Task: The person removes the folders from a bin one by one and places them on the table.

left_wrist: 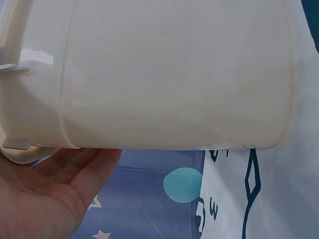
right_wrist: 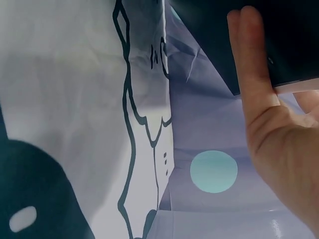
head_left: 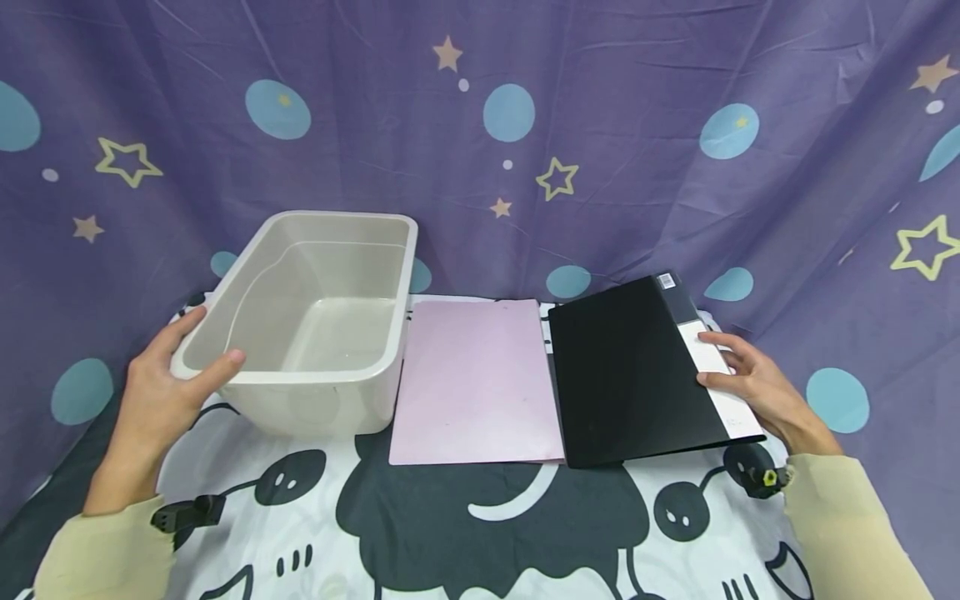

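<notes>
On the left stands an off-white plastic bin (head_left: 315, 404) with nothing inside. My left hand (head_left: 165, 392) grips its near left rim corner, the thumb over the front edge; in the left wrist view that hand (left_wrist: 55, 194) is against the bin's outer wall (left_wrist: 174, 79). A black binder (head_left: 630, 375) with a white spine label lies tilted on the right, its spine side raised. My right hand (head_left: 765, 392) pinches it at the spine. In the right wrist view the fingers (right_wrist: 254, 55) lie along the binder's dark underside. A pink folder (head_left: 480, 383) lies flat between bin and binder.
The table has a white and dark cartoon-print cloth (head_left: 480, 517). Behind it hangs a purple curtain (head_left: 615, 192) with stars and blue dots. The bin stands beside the pink folder's left edge, and the binder's left edge meets the folder's right side.
</notes>
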`<control>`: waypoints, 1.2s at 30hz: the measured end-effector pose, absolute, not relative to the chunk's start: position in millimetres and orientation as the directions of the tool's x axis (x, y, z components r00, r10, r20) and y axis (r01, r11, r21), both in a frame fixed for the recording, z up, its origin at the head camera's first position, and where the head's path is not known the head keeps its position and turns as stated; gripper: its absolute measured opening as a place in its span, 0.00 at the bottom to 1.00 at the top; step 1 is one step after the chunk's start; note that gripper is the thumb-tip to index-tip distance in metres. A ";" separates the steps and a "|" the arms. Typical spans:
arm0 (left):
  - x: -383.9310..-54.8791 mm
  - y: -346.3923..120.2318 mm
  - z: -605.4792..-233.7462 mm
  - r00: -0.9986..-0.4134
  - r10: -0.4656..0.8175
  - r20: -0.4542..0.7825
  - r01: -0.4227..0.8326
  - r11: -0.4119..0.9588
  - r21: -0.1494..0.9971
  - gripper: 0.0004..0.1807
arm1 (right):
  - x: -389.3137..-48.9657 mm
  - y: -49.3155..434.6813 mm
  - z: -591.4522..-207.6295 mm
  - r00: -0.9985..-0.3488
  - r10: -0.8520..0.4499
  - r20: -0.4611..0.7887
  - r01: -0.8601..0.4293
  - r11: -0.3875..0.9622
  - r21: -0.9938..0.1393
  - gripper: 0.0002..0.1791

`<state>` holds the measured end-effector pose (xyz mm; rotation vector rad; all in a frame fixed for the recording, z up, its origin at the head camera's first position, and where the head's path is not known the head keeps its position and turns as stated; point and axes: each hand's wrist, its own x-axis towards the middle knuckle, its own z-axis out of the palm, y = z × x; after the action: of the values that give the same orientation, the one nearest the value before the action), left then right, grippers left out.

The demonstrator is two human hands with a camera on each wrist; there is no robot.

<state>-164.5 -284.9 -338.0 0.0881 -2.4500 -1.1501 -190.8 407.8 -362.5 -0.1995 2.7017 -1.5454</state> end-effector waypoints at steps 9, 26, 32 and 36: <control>-165.5 -286.8 -339.0 -0.899 -0.230 0.373 0.128 0.677 0.725 0.45 | -189.7 411.2 -367.3 -0.993 -0.118 0.016 -0.073 0.500 -0.863 0.39; -165.1 -286.1 -338.9 -0.902 -0.234 0.362 0.123 0.667 0.735 0.45 | -190.0 415.4 -379.4 -0.994 -0.111 0.015 -0.071 0.519 -0.852 0.38; -165.6 -286.0 -338.4 -0.904 -0.235 0.357 0.116 0.668 0.735 0.45 | -190.0 418.4 -382.1 -0.995 -0.103 -0.008 -0.046 0.515 -0.856 0.39; -164.8 -286.5 -337.8 -0.906 -0.234 0.353 0.113 0.669 0.734 0.44 | -190.8 418.8 -383.4 -0.994 -0.105 -0.015 -0.041 0.505 -0.862 0.39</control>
<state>-164.8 -286.5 -337.8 0.0943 -2.4644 -1.1240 -190.8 418.8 -383.4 -0.1298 2.6685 -1.5257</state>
